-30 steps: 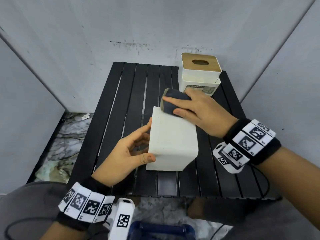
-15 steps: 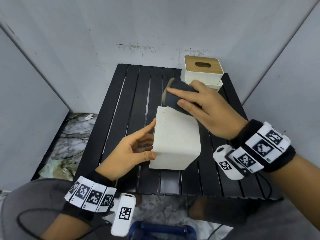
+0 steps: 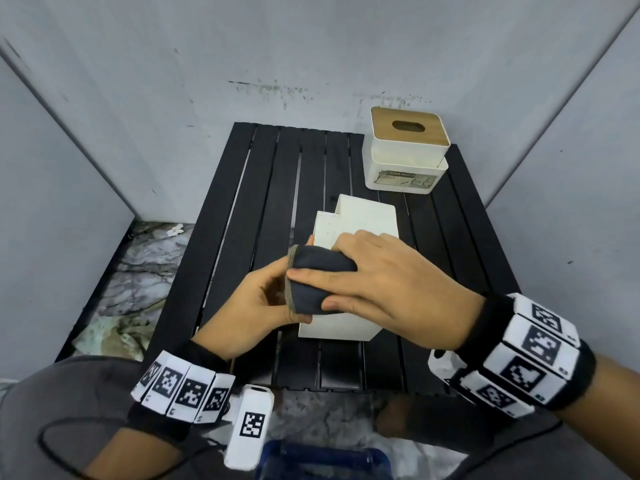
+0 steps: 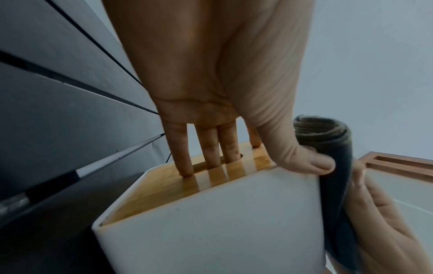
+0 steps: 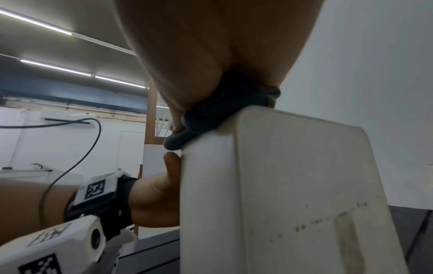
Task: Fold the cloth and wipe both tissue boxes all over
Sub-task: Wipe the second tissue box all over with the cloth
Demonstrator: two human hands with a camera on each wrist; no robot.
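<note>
A white tissue box lies on its side in the middle of the black slatted table, its wooden lid facing left. My left hand steadies it: straight fingers press on the lid and the thumb lies over the upper edge. My right hand grips the folded dark cloth and presses it on the box's near-left top edge, right by the left thumb. In the right wrist view the cloth sits on the box's corner. The second tissue box stands upright at the back right.
Grey walls close in the table at the back and on both sides. Marble floor shows past the table's left edge. A blue object lies below the table's near edge. Bare slats lie left of the box.
My right hand has drawn the cloth from the far end of the box's top toward me, to the near-left edge. The left hand stays on the lid side.
</note>
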